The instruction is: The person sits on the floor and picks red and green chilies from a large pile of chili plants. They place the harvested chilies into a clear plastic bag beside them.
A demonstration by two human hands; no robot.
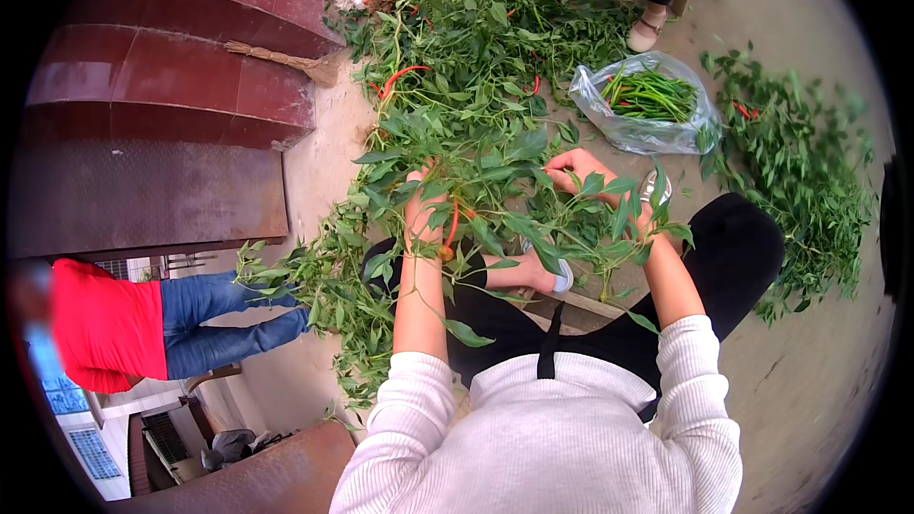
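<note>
A leafy chili pepper plant (pixel 493 171) is raised over my lap, its branches crossing both forearms. My left hand (pixel 424 203) grips it among the stems, with the fingertips hidden by leaves. Beside that wrist hangs a red chili pepper (pixel 452 225). My right hand (pixel 580 170) is at the plant's right side, fingers curled and thumb close to the index finger among the leaves. Whether anything sits between those fingertips cannot be made out. Beyond the right hand, a clear plastic bag (pixel 621 134) stands open on the ground, holding green chili peppers (pixel 653 94) and some red ones.
A heap of pulled chili plants (pixel 471 28) spreads ahead and down my left side; another pile (pixel 792 178) lies right. A seated person's shoes (pixel 646 32) are beyond the bag. Red tiled steps (pixel 178 71) hold a straw broom (pixel 285 61). A person in red (pixel 107 328) stands left.
</note>
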